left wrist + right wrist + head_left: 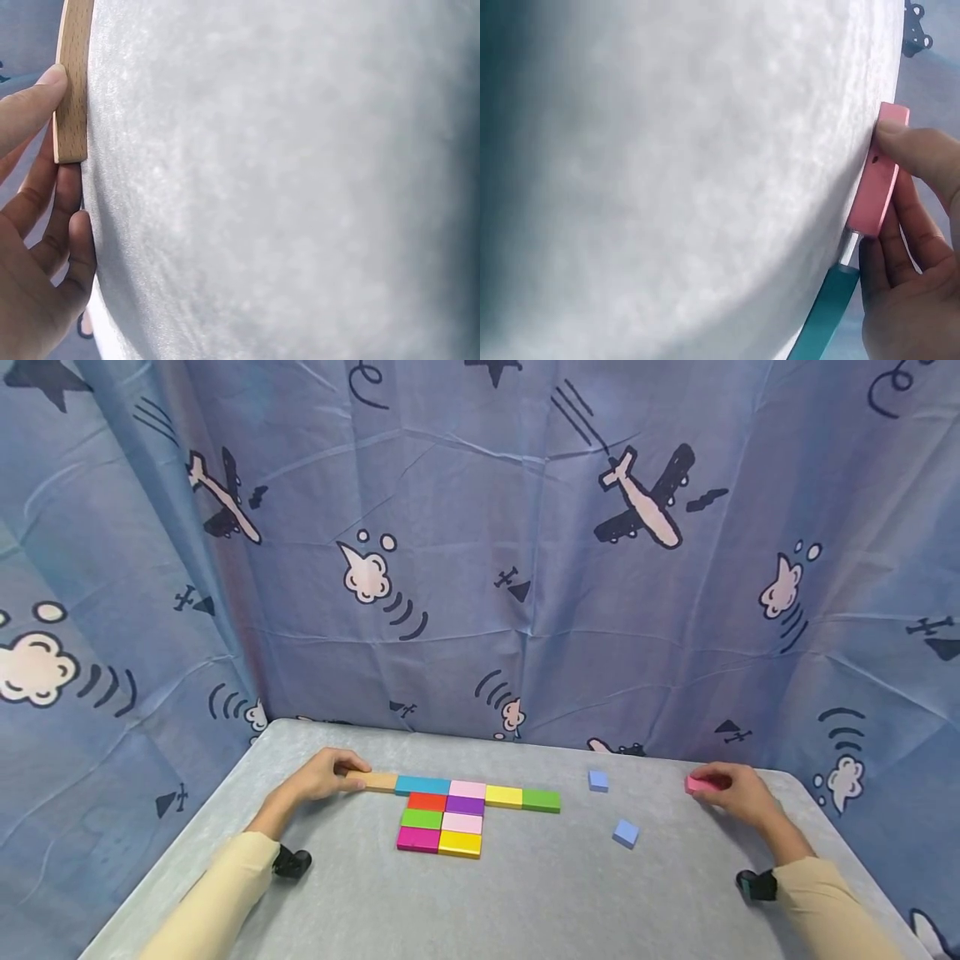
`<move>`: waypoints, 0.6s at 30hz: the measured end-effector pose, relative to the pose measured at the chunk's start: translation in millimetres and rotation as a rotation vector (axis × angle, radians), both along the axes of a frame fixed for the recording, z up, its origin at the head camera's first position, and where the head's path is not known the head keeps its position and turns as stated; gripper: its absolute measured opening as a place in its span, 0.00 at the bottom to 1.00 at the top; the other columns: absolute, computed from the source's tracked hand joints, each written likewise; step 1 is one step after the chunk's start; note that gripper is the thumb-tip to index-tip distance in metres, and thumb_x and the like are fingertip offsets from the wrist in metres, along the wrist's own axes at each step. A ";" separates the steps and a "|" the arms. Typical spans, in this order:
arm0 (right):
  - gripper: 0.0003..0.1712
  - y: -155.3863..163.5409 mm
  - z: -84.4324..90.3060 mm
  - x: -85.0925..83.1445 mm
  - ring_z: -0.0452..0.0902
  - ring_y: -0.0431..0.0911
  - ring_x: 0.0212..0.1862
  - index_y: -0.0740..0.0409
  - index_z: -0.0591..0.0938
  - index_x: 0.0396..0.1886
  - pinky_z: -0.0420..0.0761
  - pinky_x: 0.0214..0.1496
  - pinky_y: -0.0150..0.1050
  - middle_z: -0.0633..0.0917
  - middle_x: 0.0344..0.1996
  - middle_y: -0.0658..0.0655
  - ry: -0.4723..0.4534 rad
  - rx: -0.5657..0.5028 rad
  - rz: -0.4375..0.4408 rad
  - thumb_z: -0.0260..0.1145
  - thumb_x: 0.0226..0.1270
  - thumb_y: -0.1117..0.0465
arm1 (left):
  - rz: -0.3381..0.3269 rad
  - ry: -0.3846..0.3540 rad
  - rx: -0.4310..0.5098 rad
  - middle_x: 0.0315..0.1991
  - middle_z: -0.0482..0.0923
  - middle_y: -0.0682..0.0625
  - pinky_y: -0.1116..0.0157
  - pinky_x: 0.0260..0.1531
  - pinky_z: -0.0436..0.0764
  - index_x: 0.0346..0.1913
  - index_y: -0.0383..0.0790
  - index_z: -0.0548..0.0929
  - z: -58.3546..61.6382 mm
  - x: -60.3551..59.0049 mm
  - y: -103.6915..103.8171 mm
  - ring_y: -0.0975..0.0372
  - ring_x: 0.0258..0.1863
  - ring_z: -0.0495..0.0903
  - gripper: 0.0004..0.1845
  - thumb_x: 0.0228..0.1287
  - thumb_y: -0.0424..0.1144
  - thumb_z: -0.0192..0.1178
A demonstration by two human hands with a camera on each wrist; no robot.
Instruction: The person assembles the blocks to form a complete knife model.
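Observation:
At the left end of a row of blocks, my left hand (328,774) pinches a plain wooden block (381,782) between thumb and fingers; the block lies on the table against a blue block (423,786). The left wrist view shows the thumb on the side of this wooden block (73,112). Far to the right, my right hand (738,795) pinches a pink block (699,786), its thumb on the near side. A teal block (825,315) lies close by that hand in the right wrist view; the head view hides it.
Light pink (467,789), yellow (504,797) and green (541,801) blocks continue the row. Below it, several coloured blocks form a two-column group, with a red block (427,802) at its top left. Two small blue blocks (597,781) lie apart between the hands. A curtain (450,610) hangs behind the table.

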State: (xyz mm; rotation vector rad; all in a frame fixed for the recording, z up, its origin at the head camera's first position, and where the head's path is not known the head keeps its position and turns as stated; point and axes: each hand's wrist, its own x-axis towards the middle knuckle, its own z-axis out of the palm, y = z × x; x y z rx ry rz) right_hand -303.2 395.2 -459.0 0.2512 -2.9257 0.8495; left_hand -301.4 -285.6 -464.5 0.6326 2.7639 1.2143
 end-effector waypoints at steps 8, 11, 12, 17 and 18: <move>0.21 -3.7 -3.2 2.4 0.72 0.55 0.39 0.66 0.81 0.47 0.74 0.38 0.47 0.80 0.40 0.65 0.015 -0.005 0.000 0.72 0.55 0.61 | 0.003 -0.003 0.012 0.35 0.81 0.47 0.65 0.35 0.75 0.40 0.34 0.84 -0.4 0.9 0.9 0.58 0.34 0.76 0.11 0.52 0.30 0.69; 0.22 -6.4 -1.5 4.6 0.73 0.55 0.40 0.66 0.81 0.47 0.75 0.38 0.48 0.80 0.41 0.65 0.027 -0.013 0.007 0.72 0.55 0.60 | 0.007 -0.009 0.018 0.35 0.81 0.47 0.65 0.35 0.75 0.40 0.34 0.84 -1.0 1.0 0.9 0.58 0.33 0.76 0.11 0.51 0.30 0.69; 0.22 -7.5 -0.6 5.5 0.73 0.55 0.40 0.66 0.81 0.48 0.75 0.38 0.47 0.80 0.41 0.65 0.030 -0.018 0.010 0.72 0.55 0.59 | 0.008 -0.010 0.019 0.35 0.81 0.47 0.65 0.35 0.75 0.40 0.34 0.84 -1.3 1.0 0.9 0.58 0.33 0.76 0.11 0.51 0.30 0.69; 0.24 -14.0 4.6 9.0 0.74 0.55 0.43 0.63 0.80 0.50 0.76 0.37 0.43 0.80 0.43 0.63 0.037 -0.070 0.011 0.71 0.57 0.54 | 0.008 -0.001 0.020 0.35 0.81 0.47 0.64 0.35 0.75 0.39 0.34 0.85 -2.1 0.3 0.5 0.58 0.34 0.76 0.10 0.52 0.30 0.69; 0.25 -15.5 5.8 9.7 0.74 0.55 0.43 0.63 0.80 0.50 0.76 0.36 0.41 0.80 0.43 0.63 0.036 -0.083 0.014 0.71 0.57 0.53 | 0.008 0.000 0.019 0.35 0.81 0.47 0.64 0.35 0.75 0.39 0.35 0.85 -2.3 0.1 0.3 0.58 0.34 0.76 0.10 0.52 0.30 0.69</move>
